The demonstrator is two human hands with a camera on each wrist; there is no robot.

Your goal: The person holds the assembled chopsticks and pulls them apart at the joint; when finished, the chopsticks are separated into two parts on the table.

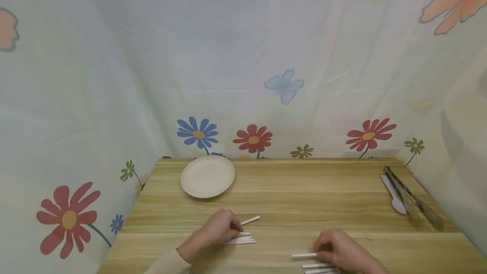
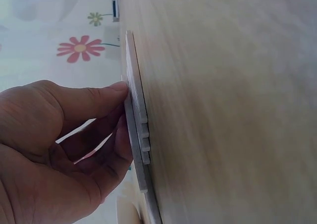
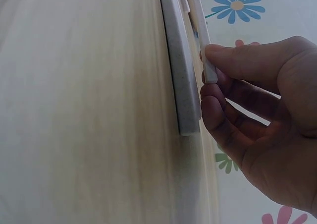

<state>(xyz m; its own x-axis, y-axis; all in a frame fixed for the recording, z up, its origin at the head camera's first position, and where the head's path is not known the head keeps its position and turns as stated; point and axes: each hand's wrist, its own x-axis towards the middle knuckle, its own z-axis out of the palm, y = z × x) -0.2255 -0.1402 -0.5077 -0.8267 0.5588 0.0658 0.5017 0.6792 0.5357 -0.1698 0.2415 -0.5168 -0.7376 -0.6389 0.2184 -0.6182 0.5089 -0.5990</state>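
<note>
On the table's left half, my left hand (image 1: 220,227) pinches a thin white stick (image 2: 137,159) between thumb and fingers. Several more white sticks (image 1: 243,242) lie side by side under and next to it. One separate white stick (image 1: 251,220) slants away just beyond the fingers. Further right, my right hand (image 1: 336,248) grips one end of another white stick (image 1: 303,256), which points left. In the right wrist view the thumb presses on that stick (image 3: 210,70) close to its end. Below this hand, near the front, other white sticks (image 1: 317,266) lie roughly parallel, partly covered by the hand.
A round cream plate (image 1: 207,176) sits at the back left of the wooden table (image 1: 289,198). At the right edge lie a white spoon (image 1: 398,204) and metal utensils (image 1: 416,200). Patterned curtains (image 1: 228,54) enclose the back and sides.
</note>
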